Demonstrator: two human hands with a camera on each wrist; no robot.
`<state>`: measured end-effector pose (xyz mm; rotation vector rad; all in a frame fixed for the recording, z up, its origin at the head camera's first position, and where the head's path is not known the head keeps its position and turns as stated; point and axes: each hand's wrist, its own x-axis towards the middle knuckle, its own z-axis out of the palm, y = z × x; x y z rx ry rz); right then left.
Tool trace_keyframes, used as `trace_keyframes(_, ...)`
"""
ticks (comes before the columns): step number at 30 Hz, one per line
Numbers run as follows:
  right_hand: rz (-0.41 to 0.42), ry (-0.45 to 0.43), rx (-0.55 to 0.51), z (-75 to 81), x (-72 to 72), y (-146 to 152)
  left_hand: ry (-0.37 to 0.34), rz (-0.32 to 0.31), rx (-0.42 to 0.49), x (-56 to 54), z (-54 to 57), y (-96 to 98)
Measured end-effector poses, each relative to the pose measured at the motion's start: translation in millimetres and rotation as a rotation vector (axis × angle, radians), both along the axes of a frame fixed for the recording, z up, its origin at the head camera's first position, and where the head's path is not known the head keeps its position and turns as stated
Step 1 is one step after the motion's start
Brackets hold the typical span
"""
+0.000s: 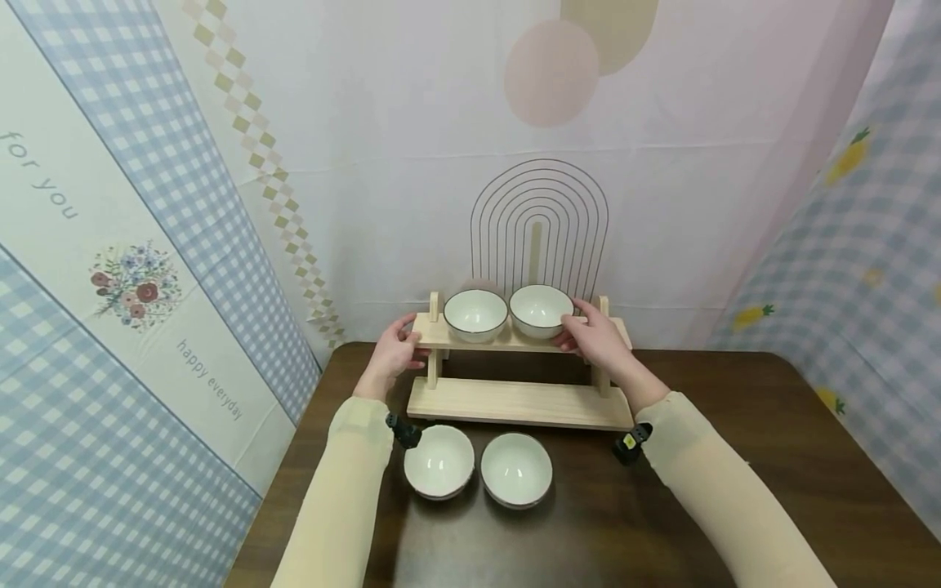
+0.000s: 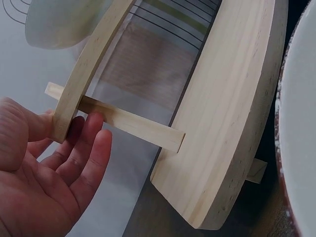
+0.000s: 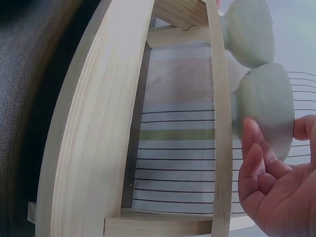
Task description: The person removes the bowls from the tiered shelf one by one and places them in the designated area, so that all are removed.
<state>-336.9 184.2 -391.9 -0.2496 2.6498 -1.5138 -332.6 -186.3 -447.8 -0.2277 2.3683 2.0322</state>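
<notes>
A two-tier wooden rack [image 1: 515, 402] stands at the back of the table. On its upper board sit two white bowls side by side, the left bowl [image 1: 475, 315] and the right bowl [image 1: 540, 310], both dark-rimmed. My left hand [image 1: 394, 351] grips the left end of the upper board [image 2: 91, 61], thumb above and fingers below. With my right hand [image 1: 594, 336] I hold the right bowl by its right side, thumb at the rim and fingers [image 3: 253, 160] against the outer wall. In the right wrist view the two bowls appear close together, rims almost meeting.
Two more white bowls, one on the left [image 1: 439, 461] and one on the right [image 1: 516, 470], stand upright on the dark wooden table [image 1: 588, 539] before the rack. A patterned cloth [image 1: 382, 204] hangs close behind. Checked cloths flank both sides.
</notes>
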Motion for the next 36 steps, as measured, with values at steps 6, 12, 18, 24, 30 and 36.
trace_keyframes(6,-0.015,0.008,-0.017,0.7,-1.1,1,-0.002,-0.002,-0.018,-1.4,2.7,1.8)
trace_keyframes(12,-0.018,0.013,-0.037,-0.1,-1.4,1,0.0,0.005,-0.025,-1.8,2.3,2.9)
trace_keyframes(18,-0.043,-0.004,-0.078,-2.9,-0.2,2,0.003,0.001,-0.016,-2.7,0.5,3.2)
trace_keyframes(24,-0.08,0.012,-0.125,-9.6,1.1,4,0.002,0.009,-0.023,-2.2,1.2,3.7)
trace_keyframes(30,-0.136,0.007,-0.211,-16.9,6.6,3,0.002,0.013,-0.028,-0.3,2.4,4.8)
trace_keyframes(36,-0.163,-0.008,-0.29,-22.4,17.4,4,0.001,0.01,-0.027,0.8,1.7,5.1)
